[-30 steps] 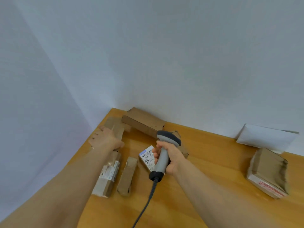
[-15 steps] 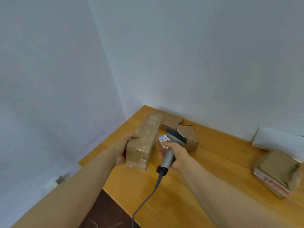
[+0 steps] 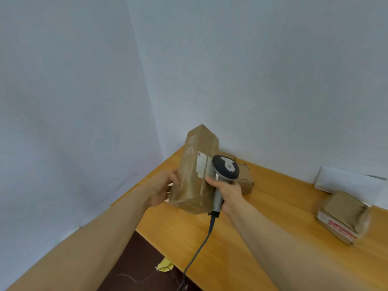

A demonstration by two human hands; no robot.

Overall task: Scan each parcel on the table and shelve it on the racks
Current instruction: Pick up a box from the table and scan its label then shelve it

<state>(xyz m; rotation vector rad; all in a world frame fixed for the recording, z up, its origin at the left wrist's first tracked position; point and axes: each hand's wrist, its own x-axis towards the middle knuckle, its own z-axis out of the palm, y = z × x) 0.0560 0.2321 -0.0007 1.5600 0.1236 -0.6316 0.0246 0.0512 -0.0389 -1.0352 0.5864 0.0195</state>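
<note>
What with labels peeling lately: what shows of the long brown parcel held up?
The parcel is a long brown cardboard box, glossy with clear tape, faint white writing on one face, a ragged-edged white label on the next. It is held tilted, one end up, above the table. The left hand grips its left side; the scanner in the right hand overlaps the label.

Open tabletop (image 3: pixel 273 223) lies between the corner boxes (image 3: pixel 245 181) and the torn parcel (image 3: pixel 344 215).

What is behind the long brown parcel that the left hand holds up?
Behind the held parcel, a low cardboard box on the table partly shows. The parcel and scanner hide the rest there.
</note>
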